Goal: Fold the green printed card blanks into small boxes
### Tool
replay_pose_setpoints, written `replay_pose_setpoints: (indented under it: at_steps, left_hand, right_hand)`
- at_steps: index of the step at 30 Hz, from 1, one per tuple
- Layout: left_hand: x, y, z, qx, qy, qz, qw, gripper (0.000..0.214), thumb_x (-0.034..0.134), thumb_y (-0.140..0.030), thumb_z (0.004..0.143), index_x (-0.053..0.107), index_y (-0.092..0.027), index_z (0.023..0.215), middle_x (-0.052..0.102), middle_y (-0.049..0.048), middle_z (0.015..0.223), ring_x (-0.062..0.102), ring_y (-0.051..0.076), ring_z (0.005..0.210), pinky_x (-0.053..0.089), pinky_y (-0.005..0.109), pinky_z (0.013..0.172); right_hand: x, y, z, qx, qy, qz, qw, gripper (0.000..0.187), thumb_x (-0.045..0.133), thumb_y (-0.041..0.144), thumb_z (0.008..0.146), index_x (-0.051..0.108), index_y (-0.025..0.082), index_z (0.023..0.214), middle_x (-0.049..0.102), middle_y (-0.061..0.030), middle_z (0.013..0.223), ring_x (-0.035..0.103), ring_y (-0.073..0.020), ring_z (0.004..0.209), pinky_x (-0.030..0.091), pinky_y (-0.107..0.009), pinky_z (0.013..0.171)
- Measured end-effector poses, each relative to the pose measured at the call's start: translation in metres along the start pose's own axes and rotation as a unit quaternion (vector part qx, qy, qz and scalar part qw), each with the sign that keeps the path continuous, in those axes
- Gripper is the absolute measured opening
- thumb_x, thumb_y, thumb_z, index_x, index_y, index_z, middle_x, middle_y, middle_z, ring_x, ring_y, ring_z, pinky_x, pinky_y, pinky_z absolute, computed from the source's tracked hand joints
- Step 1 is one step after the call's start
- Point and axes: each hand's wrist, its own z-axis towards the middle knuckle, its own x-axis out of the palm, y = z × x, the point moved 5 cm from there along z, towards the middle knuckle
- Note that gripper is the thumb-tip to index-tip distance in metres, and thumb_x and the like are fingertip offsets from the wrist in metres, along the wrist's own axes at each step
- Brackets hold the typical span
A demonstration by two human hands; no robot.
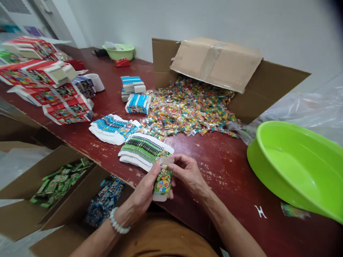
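Fanned green ctns (143, 148) on table (219, 160) just beyond the fingers (154, 171); L hand (144, 187), fingers curled snug, grips small green box (162, 184); R hand (190, 175), thumb & fingertips pinched close, at box's top flap (166, 160); lime basin (270, 178) well R of fingers.

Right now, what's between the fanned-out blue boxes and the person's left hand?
In the head view, the fanned-out green boxes lie between the fanned-out blue boxes and the left hand.
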Motion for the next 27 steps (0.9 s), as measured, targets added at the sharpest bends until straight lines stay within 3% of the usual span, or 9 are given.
replay_pose_setpoints:
  at_steps: [3,6,12,18,22,25,27]
  left_hand:
    - [-0.001,0.002,0.000,-0.037,-0.020,0.002,0.999,0.058,0.052,-0.070,0.085,0.063,-0.013,0.095,0.068,0.0049,0.066,0.062,0.014,0.046,0.048,0.023,0.047]
    - [-0.002,0.001,0.003,-0.046,-0.044,-0.007,0.998,0.054,0.049,-0.067,0.088,0.063,-0.016,0.097,0.067,0.0021,0.061,0.061,0.014,0.043,0.048,0.023,0.044]
    - [0.001,0.005,0.007,-0.037,-0.039,0.021,0.998,0.065,0.041,-0.073,0.088,0.064,-0.013,0.077,0.066,0.0048,0.062,0.059,0.012,0.040,0.041,0.021,0.040]
    - [-0.004,-0.001,0.010,0.011,-0.033,0.083,0.996,0.066,0.043,-0.075,0.085,0.064,-0.013,0.075,0.065,0.0041,0.061,0.056,0.010,0.042,0.041,0.020,0.043]
    - [-0.006,-0.002,0.010,0.012,-0.036,0.081,0.996,0.062,0.047,-0.072,0.086,0.067,-0.014,0.095,0.063,0.0014,0.058,0.055,0.011,0.041,0.040,0.020,0.041]
    - [-0.005,-0.001,0.008,0.003,-0.044,0.038,0.998,0.066,0.046,-0.071,0.087,0.058,-0.018,0.124,0.061,-0.0012,0.056,0.054,0.013,0.038,0.041,0.021,0.038]
    - [-0.003,-0.002,0.005,0.017,-0.045,0.007,0.999,0.066,0.048,-0.069,0.088,0.052,-0.021,0.133,0.061,-0.0016,0.059,0.055,0.013,0.039,0.043,0.022,0.039]
  right_hand:
    - [-0.001,0.008,-0.005,-0.045,0.018,-0.083,0.995,0.024,0.071,0.043,0.083,0.066,0.019,0.087,0.069,-0.0031,0.084,0.060,-0.0102,0.048,0.049,-0.025,0.046]
    - [0.002,0.019,-0.005,-0.076,0.054,-0.151,0.984,0.022,0.070,0.040,0.084,0.067,0.018,0.082,0.069,-0.0055,0.098,0.063,-0.0094,0.054,0.052,-0.025,0.052]
    - [0.004,0.013,0.007,0.066,0.048,-0.064,0.995,0.027,0.078,0.036,0.071,0.063,0.017,0.082,0.066,0.0026,0.061,0.059,-0.0122,0.039,0.046,-0.022,0.039]
    - [0.005,0.014,0.014,0.085,-0.011,0.007,0.996,0.032,0.083,0.040,0.063,0.063,0.017,0.072,0.064,0.0028,0.055,0.056,-0.0130,0.034,0.043,-0.023,0.033]
    - [0.009,0.014,0.007,0.057,0.040,-0.023,0.997,0.032,0.079,0.045,0.072,0.066,0.016,0.079,0.069,0.0000,0.066,0.061,-0.0132,0.043,0.049,-0.025,0.042]
    - [0.011,0.012,-0.004,0.016,0.092,-0.042,0.995,0.030,0.072,0.047,0.081,0.070,0.018,0.086,0.072,-0.0035,0.093,0.062,-0.0094,0.050,0.052,-0.025,0.051]
    - [0.009,0.007,-0.006,0.014,0.114,-0.046,0.992,0.030,0.070,0.048,0.083,0.071,0.021,0.094,0.070,-0.0043,0.106,0.061,-0.0084,0.052,0.052,-0.025,0.053]
